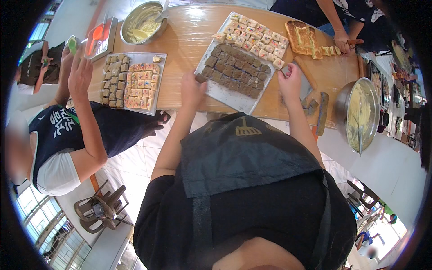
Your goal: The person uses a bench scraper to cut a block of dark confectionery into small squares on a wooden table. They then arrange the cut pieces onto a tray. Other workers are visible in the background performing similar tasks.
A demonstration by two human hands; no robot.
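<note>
My left hand point(193, 88) is at the left edge of a white tray point(221, 98), holding a small dark cake square point(201, 78) between its fingers. Rows of dark cake squares point(233, 69) fill the middle of this tray, and cream-topped squares with coloured sprinkles point(253, 35) cover its far part. At the tray's right edge is my right hand point(290, 79), its thumb and fingertips close together; whether it holds anything cannot be told. A flat metal blade point(302, 79) lies beside it, with dark cake pieces point(311, 107) and a long dark cake strip point(323, 113) nearby.
A second tray point(161, 72) of cake squares stands left, below a steel bowl of cream point(143, 23) with a spatula. Another cream bowl point(362, 114) stands right. One co-worker's hands point(343, 42) work at a browned cake slab point(302, 38); another co-worker point(77, 135) is at left.
</note>
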